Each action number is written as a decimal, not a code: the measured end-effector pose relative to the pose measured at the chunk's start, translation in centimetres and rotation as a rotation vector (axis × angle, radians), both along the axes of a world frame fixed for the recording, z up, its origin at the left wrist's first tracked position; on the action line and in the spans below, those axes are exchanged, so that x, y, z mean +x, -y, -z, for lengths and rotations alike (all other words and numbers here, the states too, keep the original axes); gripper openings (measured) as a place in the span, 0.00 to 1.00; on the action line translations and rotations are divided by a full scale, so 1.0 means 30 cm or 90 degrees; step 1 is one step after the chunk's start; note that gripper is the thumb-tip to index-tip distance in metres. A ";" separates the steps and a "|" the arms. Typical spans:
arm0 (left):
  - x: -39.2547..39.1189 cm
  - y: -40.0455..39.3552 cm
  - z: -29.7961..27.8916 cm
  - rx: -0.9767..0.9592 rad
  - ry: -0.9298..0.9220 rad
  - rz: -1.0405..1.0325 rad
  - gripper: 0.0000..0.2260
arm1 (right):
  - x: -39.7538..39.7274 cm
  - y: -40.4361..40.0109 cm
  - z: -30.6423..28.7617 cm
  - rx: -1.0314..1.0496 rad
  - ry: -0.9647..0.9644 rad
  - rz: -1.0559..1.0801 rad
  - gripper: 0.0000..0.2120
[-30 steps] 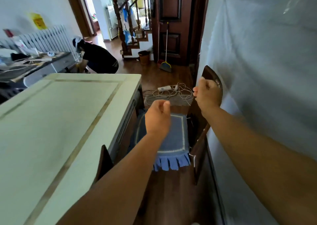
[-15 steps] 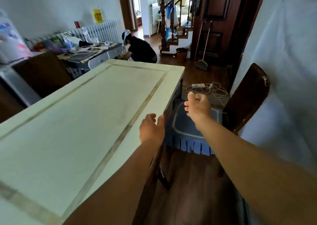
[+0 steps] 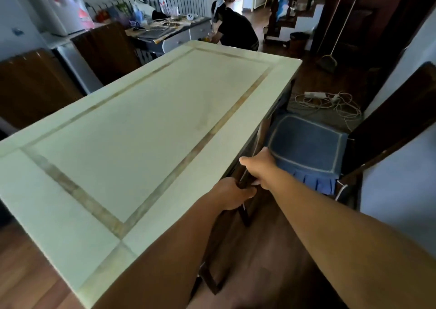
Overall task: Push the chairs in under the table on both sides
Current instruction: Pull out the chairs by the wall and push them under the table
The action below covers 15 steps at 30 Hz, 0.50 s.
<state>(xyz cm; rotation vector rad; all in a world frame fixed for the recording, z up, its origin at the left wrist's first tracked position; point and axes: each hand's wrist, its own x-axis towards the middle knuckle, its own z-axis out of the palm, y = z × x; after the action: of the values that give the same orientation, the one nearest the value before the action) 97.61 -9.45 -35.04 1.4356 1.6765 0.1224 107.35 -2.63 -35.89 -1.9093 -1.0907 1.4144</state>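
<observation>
Both hands grip a dark wooden chair back (image 3: pixel 245 186) tucked against the table's (image 3: pixel 146 129) right edge: left hand (image 3: pixel 232 195) low, right hand (image 3: pixel 258 168) above. Farther along that edge, a second dark chair (image 3: pixel 387 124) with a blue fringed cushion (image 3: pixel 306 153) stands pulled out.

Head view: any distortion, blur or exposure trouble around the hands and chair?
Head view: wide-angle bowing bends the table edges; the near chair, gripped by the left hand and right hand, sits in deep shadow under the table edge, its detail lost; the cushioned chair is evenly lit; edges look soft throughout, no strong glare.
</observation>
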 end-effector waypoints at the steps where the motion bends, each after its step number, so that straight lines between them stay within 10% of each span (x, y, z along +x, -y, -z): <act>1: 0.001 0.010 0.001 0.004 -0.010 0.006 0.12 | -0.002 0.013 0.007 -0.027 -0.028 -0.002 0.34; 15: -0.036 0.158 -0.012 0.038 -0.237 0.082 0.08 | -0.009 0.074 0.026 -0.058 -0.058 -0.027 0.27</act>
<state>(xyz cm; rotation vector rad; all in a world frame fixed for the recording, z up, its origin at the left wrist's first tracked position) 96.52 -14.19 -34.68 1.6841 1.8805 -0.1804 107.08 -4.85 -36.67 -1.8747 -1.0465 1.5837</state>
